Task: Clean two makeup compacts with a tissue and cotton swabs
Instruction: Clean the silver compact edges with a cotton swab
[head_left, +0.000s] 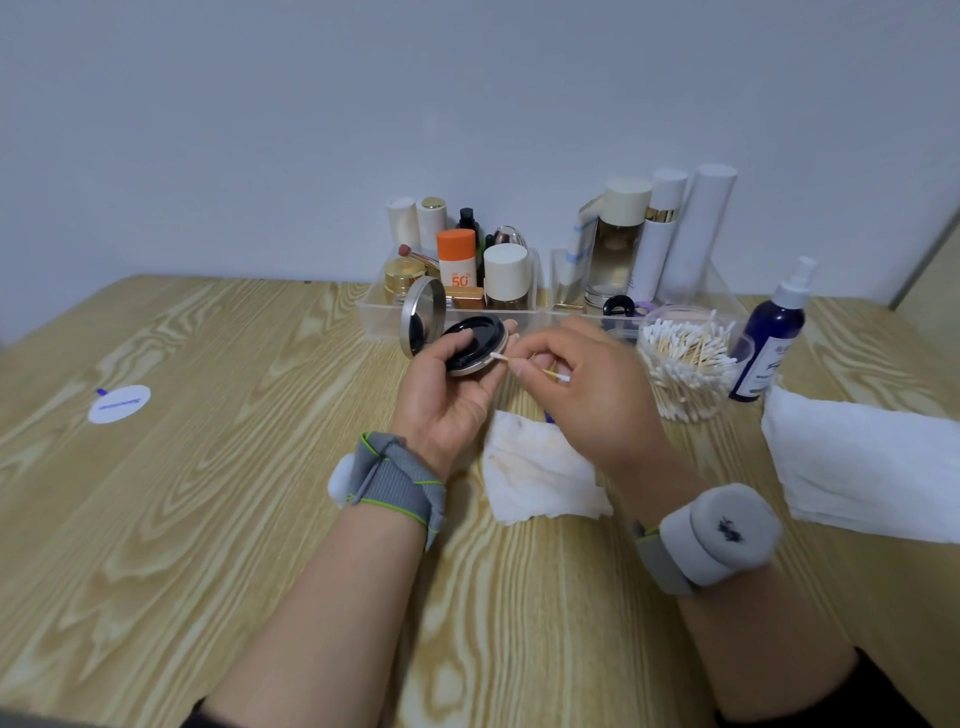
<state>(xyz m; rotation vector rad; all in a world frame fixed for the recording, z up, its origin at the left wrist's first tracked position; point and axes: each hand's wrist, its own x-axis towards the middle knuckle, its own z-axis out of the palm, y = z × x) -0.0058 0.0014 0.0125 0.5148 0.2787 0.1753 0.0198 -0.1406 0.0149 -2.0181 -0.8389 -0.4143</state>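
Swab (522, 362) tip on compact (470, 347) rim; L hand (448, 395) grips compact; R hand (597, 389) pinches swab

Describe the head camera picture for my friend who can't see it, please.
A person's left hand holds an open round compact while the right hand pinches a cotton swab, its tip at the compact's rim. Below them a stained tissue lies on a wooden table, with a tub of cotton swabs to the right.

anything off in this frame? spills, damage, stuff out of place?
Nothing spilled or damaged. The crumpled tissue lying on the table has tan smears, likely wiped-off makeup. A round white sticker lies alone at the far left, apart from everything else.
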